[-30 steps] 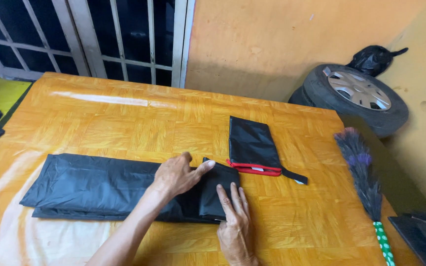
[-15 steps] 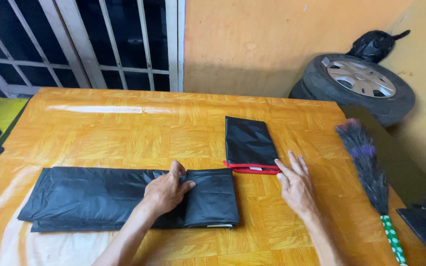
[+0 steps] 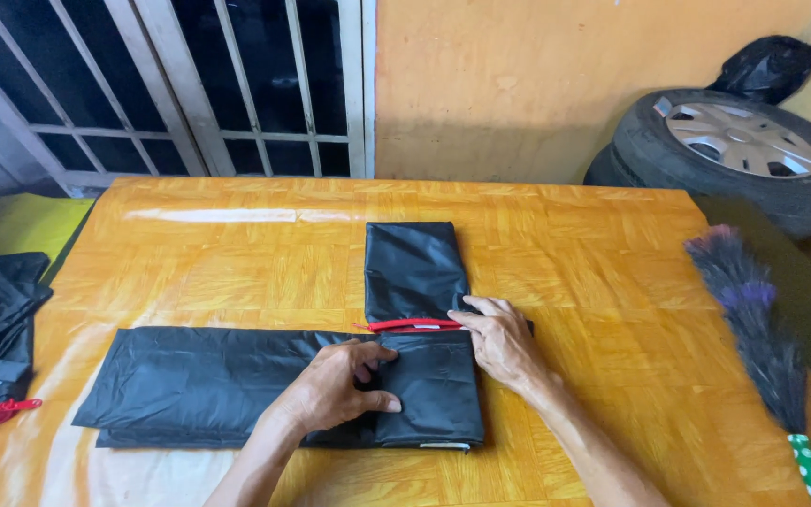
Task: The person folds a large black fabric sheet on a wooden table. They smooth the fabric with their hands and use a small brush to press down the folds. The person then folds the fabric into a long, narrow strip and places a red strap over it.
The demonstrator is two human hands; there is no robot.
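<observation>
The person's left hand (image 3: 335,390) and right hand (image 3: 499,340) are both bare, with no gloves on them. No ring shows on any finger, and no watch, band or bracelet sits at either wrist behind the fingers. The nails at the fingertips are short and unpainted. Further back from the fingers, both forearms are uncovered as far as the lower edge of the view; no sleeve or cuff reaches into sight.

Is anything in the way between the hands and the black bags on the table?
Nothing visible. The left hand already rests on the long folded black bag, and the right hand touches the smaller black bag at its red strip. The feather duster lies off to the side.
</observation>
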